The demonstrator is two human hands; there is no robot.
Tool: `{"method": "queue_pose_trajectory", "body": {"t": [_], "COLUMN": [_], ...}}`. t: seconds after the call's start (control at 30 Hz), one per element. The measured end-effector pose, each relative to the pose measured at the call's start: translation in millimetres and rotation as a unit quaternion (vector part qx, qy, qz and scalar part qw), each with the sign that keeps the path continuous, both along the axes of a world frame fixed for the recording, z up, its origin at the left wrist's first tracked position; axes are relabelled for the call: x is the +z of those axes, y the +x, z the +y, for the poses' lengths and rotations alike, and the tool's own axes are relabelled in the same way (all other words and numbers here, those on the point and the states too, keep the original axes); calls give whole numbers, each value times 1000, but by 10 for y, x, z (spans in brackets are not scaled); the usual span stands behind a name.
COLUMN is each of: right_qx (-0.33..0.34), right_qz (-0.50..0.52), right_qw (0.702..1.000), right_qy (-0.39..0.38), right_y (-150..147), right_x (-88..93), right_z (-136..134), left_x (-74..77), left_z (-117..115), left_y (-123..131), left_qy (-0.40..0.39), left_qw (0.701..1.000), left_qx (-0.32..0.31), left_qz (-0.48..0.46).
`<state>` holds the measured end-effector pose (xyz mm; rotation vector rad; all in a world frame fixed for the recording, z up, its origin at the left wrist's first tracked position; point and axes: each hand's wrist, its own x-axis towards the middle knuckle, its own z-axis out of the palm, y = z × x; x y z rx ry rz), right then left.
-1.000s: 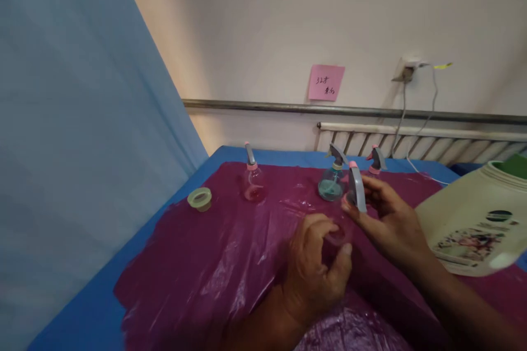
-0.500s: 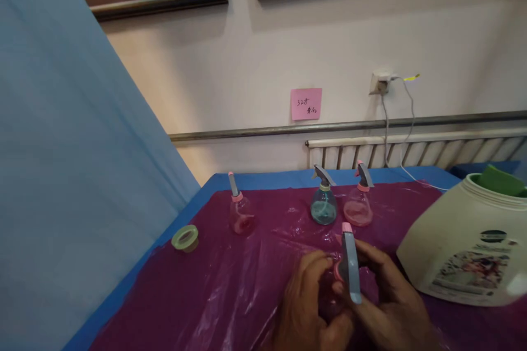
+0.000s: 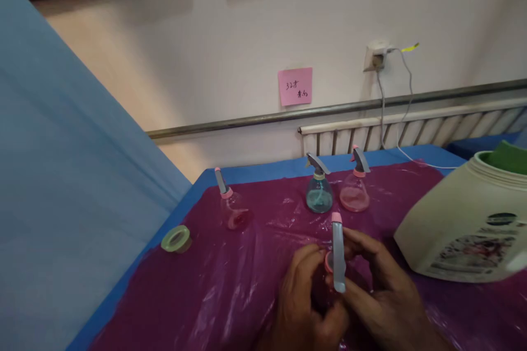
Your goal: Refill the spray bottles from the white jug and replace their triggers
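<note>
Between my hands is a spray bottle (image 3: 338, 255) with a grey trigger head, pink nozzle tip and pink collar. My left hand (image 3: 304, 296) wraps round its body, most of which the fingers hide. At the collar and sprayer head, my right hand (image 3: 382, 290) grips with thumb and fingers. Beyond them stand a teal spray bottle (image 3: 319, 197) and a pink spray bottle (image 3: 354, 197), side by side, each with some liquid inside. Another pink spray bottle (image 3: 234, 213), its liquid low, is farther left.
A pale green ring-shaped cap (image 3: 177, 239) lies at the left. To the right stands a big cream jug (image 3: 461, 225) with a green piece at its mouth. Shiny purple plastic (image 3: 222, 285) covers the blue table. Behind are a radiator (image 3: 411, 129) and a plugged-in cable (image 3: 382, 104).
The view has tilted and shifted slightly. The sprayer head has turned a little in my right hand, now pointing more squarely away from me. Both hands keep their hold on the bottle.
</note>
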<state>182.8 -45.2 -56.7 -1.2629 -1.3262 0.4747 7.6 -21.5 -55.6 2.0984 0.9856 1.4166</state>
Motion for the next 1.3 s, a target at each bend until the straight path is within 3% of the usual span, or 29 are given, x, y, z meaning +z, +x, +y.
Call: {"method": "queue_pose_trajectory", "body": {"t": [0.23,0.5,0.77,1.07,1.23,1.3], "right_qx": [-39,-12,61,-20,66,58], "right_qz": [-10,-80,-90,-42,-49,-37], "right_qw": [999,995,990,997,994,996], "right_qy": [20,65,90,56,68,54], "right_y": [-68,-45,-4,-34,-13,-15], "right_x": [229,395,360,376,351,323], "right_z": [18,27,34,33,-6,-8], "left_x": [189,176,122,155,219,247], "left_z": [85,94,85,84,73,69], "left_y": [16,-8,-29,-27,-32,-30], "left_qy": [4,-31,-38,-49,-102,-118], "left_qw": [999,998,998,997,992,990], "left_qx": [-38,-43,-43,-57,-71,-73], "left_qz": [-13,-15,11,21,15,19]}}
